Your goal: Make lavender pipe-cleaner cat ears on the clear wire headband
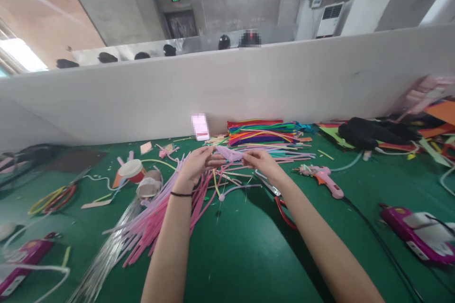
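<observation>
Between both hands, above the green table, is a small lilac pointed piece [229, 153]; its material is hard to make out. My left hand [199, 163] pinches its left end, fingertips closed. At the other end, the thumb and fingers of my right hand [261, 161] grip it. Pink and lilac pipe cleaners [156, 227] lie in a loose bundle under and beside my left forearm. A small pipe-cleaner piece with a round lilac centre [222, 197] rests on the table below my hands. Partly hidden by my right forearm are red-handled scissors [284, 213].
Behind my hands lie stacked coloured pipe cleaners [263, 133] and a phone [201, 127] leaning on the white partition [159, 99]. A pink glue gun [323, 177] with a cord lies right. Left are paper cups [131, 170], clear sticks [110, 246] and yellow-and-red-handled scissors [53, 198].
</observation>
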{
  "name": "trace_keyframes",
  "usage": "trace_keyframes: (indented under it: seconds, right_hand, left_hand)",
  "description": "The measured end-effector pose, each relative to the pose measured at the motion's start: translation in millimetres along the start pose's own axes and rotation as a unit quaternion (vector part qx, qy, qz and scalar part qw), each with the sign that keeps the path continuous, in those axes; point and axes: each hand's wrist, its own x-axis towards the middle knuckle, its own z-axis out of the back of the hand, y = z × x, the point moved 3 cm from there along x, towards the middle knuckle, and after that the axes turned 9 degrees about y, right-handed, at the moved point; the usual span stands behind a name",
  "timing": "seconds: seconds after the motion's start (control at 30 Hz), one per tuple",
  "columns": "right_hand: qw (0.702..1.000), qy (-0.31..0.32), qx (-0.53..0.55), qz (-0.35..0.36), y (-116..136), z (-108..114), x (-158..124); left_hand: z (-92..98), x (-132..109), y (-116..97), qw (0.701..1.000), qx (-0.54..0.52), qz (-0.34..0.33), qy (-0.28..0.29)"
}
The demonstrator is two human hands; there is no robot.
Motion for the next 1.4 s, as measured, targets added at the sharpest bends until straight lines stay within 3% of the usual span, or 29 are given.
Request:
trace_keyframes:
  seconds: [0.2, 0.33, 0.53, 0.7, 0.8, 0.97, 1.17, 1.27, 1.4]
  right_hand:
    - [0.999, 0.008, -0.008, -0.035, -7.8, 4.2, 3.0]
    - [0.998, 0.016, -0.021, -0.056, -12.3, 10.9, 3.3]
    - [0.97, 0.11, -0.171, -0.132, -34.1, 8.7, 1.6]
    - [0.946, 0.166, -0.245, -0.13, -48.4, 6.0, 4.0]
    - [0.93, 0.197, -0.29, -0.113, -46.7, 4.4, 4.3]
    - [0.868, 0.226, -0.43, -0.1, -34.5, 0.5, -1.7]
    - [0.814, 0.198, -0.523, -0.157, -33.3, -5.2, -7.7]
    - [0.792, 0.171, -0.557, -0.181, -28.5, -5.7, -10.5]
    - [0.781, 0.115, -0.589, -0.172, -2.9, 6.0, -21.5]
  left_hand:
    - [-0.9, 0.2, 1.7, 1.0, -0.006, 0.026, -0.013]
    - [1.6, 3.2, 4.9, 0.998, 0.046, 0.034, -0.026]
    - [14.4, 8.5, 15.5, 0.973, 0.203, 0.029, -0.104]
    - [14.3, 8.2, 15.8, 0.96, 0.263, 0.029, -0.094]
    - [11.2, 6.9, 13.9, 0.952, 0.295, 0.05, -0.073]
    - [12.4, 8.6, 19.8, 0.915, 0.397, 0.075, -0.004]
    - [18.0, 16.3, 41.0, 0.844, 0.507, 0.096, 0.144]
    - [20.0, 18.9, 52.5, 0.837, 0.499, 0.106, 0.196]
    - [22.3, 20.6, 61.5, 0.834, 0.49, 0.122, 0.222]
